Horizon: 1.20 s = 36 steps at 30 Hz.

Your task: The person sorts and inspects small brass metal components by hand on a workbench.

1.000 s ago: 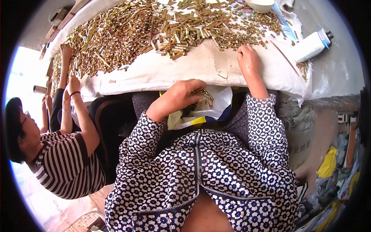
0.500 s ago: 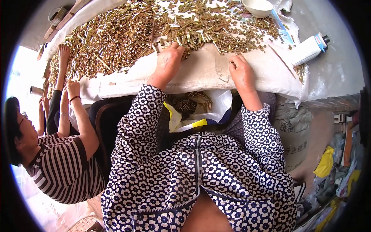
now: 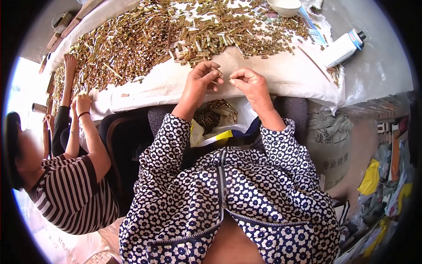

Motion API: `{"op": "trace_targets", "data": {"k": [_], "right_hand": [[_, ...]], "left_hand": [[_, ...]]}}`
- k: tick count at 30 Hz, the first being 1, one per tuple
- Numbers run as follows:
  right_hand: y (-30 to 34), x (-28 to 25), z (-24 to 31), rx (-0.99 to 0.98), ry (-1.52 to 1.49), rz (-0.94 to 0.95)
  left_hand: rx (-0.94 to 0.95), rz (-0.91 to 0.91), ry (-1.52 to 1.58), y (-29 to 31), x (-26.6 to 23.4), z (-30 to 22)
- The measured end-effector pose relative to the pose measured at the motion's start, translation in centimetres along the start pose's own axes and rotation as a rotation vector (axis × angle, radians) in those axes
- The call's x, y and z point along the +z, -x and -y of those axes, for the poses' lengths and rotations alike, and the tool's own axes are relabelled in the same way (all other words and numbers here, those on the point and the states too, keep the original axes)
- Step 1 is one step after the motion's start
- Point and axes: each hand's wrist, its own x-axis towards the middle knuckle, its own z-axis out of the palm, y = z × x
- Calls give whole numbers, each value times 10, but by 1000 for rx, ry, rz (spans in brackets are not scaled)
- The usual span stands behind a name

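Pale cloth (image 3: 281,75), metal piece (image 3: 219,72) in left hand (image 3: 200,83)

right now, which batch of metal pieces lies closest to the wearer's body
The small batch in the open bag, below the near edge of the pale cloth; the far larger heap lies spread on that cloth, farther away.

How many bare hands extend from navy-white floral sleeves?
2: the left hand and, to its right, the right hand, both near the brass-coloured metal heap. Neither is hidden.

Head-worn fisheye view, facing down, fairly near the hands (image 3: 254,89) and table (image 3: 281,75)
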Motion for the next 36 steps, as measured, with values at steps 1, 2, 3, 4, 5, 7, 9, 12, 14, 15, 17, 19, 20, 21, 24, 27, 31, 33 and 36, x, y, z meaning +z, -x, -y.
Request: {"op": "trace_targets", "data": {"k": [1, 2, 3, 4, 5, 7, 9, 12, 14, 15, 17, 19, 20, 21, 24, 27, 31, 33, 36], "right_hand": [[1, 2, -1, 2, -70, 0], [3, 4, -1, 1, -71, 3], [5, 5, -2, -10, -75, -2], [7, 5, -3, -20, -80, -6], [8, 6, -4, -19, -80, -9], [9, 6, -5, -45, -91, -8], [9, 7, -7, -34, -139, -9], [11, 6, -6, -6, -209, -12], [11, 4, -5, 10, -230, -18], [12, 3, -7, 12, -271, -17], [12, 2, -8, 14, -315, -19], [12, 3, -5, 7, -324, -10], [11, 3, -4, 9, -326, -14], [11, 3, -3, 13, -314, -11], [10, -1, -7, 7, -259, -20], [7, -1, -6, -17, -209, -36], [5, 0, 1, -4, -377, -42], [5, -1, 3, 0, -357, -33], [6, -1, 4, 9, -303, -18]], "left_hand": [[-11, 0, 51, 2, -1, 3], [-14, 0, 72, 3, -1, 5], [-15, 0, 71, 5, -1, 6], [-14, 12, 89, 7, -1, 7], [-13, 25, 106, 9, -1, 8], [-19, 31, 110, 11, 0, 8], [-28, 35, 114, 13, 1, 9], [-11, 40, 132, 15, 2, 12], [-3, 49, 136, 14, 4, 13], [-6, 50, 133, 14, 4, 13], [1, 36, 160, 14, 5, 14], [1, 45, 168, 14, 5, 14], [6, 55, 178, 14, 5, 14], [3, 55, 178, 13, 7, 14], [2, 55, 182, 10, 9, 15], [37, 38, 78, 7, 11, 15], [70, 59, 157, 4, 10, 15], [56, 61, 212, 4, 10, 16], [43, 63, 202, 5, 11, 17]]}}
